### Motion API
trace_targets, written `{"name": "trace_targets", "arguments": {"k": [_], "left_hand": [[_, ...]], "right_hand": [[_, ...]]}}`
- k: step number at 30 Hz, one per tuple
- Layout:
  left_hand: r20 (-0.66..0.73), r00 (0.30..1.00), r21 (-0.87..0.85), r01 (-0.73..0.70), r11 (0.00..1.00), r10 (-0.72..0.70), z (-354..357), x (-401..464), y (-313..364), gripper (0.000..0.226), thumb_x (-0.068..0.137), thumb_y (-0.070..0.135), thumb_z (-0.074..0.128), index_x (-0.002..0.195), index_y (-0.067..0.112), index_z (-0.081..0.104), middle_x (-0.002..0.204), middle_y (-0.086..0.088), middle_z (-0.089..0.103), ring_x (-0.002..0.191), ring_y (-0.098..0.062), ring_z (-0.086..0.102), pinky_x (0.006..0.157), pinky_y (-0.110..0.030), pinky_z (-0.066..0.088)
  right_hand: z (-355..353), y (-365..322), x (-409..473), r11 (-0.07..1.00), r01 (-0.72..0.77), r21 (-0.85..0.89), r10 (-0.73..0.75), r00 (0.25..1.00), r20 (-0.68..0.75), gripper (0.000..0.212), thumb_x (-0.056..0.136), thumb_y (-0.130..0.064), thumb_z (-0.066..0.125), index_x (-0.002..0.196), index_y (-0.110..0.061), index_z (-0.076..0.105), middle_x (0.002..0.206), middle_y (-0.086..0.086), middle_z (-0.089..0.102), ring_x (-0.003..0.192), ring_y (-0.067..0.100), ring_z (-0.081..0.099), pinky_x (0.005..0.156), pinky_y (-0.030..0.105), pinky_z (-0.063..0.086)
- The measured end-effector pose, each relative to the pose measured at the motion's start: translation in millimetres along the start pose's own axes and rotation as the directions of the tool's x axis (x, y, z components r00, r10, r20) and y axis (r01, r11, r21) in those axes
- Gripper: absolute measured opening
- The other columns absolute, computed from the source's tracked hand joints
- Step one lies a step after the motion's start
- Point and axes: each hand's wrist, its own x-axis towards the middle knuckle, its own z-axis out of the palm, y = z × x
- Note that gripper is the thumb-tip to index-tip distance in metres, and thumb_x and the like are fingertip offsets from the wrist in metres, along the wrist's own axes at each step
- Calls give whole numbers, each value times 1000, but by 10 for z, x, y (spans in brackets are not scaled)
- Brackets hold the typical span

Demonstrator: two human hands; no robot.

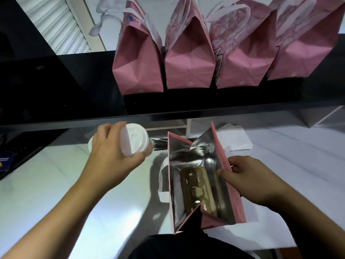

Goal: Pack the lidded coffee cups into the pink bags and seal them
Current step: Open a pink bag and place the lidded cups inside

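While the right hand (248, 179) pinches the right rim of the open pink bag (226, 186) standing on the white counter (56, 193), a brown cup tray (197, 191) at its bottom, the left hand (112, 152) grips a white-lidded coffee cup (135, 140) just left of the bag's mouth, with four closed pink bags (190, 60) shelved behind.

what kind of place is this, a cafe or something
Probably a cafe or drinks shop's takeaway packing counter. Four filled pink bags stand on a black shelf, the left hand holds a lidded cup, and the open foil-lined bag holds a cardboard cup carrier.
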Motion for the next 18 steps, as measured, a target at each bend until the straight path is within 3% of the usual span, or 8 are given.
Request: {"name": "trace_targets", "arguments": {"k": [4,7,9,13,18], "left_hand": [[60,972,-90,-220,971,226,-366,-248,546,86,68,75,69,142,47,36,135,28,35,119,-3,42,86,-20,39],[237,895,-121,-359,926,378,-355,-305,879,84,70,73,72,142,51,34,139,32,37,128,0,40,95,-19,38],[353,823,-35,-464,885,445,-173,-300,1037,86,73,67,73,146,48,32,143,31,34,132,1,34,101,-21,35],[479,752,137,-574,808,453,375,-172,1199,83,79,55,75,149,38,34,149,16,41,135,-11,37,110,-32,40],[646,693,246,-585,773,319,932,79,1210,64,82,33,78,137,21,49,136,-1,54,123,-25,56,99,-41,52]], "right_hand": [[-31,1,-10,999,31,31,-32,999,30,24,99,-36,56,85,-25,71,65,-20,71,55,6,70,45,12,46],[-48,-3,-27,999,50,8,-51,998,33,31,99,-36,56,71,-26,63,55,-22,65,50,5,68,45,11,45],[-75,15,-32,998,49,-28,-48,999,16,37,98,-33,58,64,-21,57,52,-16,63,49,7,68,42,11,42],[-122,33,-50,995,57,-79,-58,998,-22,37,97,-29,57,62,-16,54,55,-2,65,49,10,68,41,18,45],[-101,25,-65,986,86,-144,-91,995,-28,31,93,-26,55,65,-14,51,59,4,61,55,22,68,51,39,51]]}}
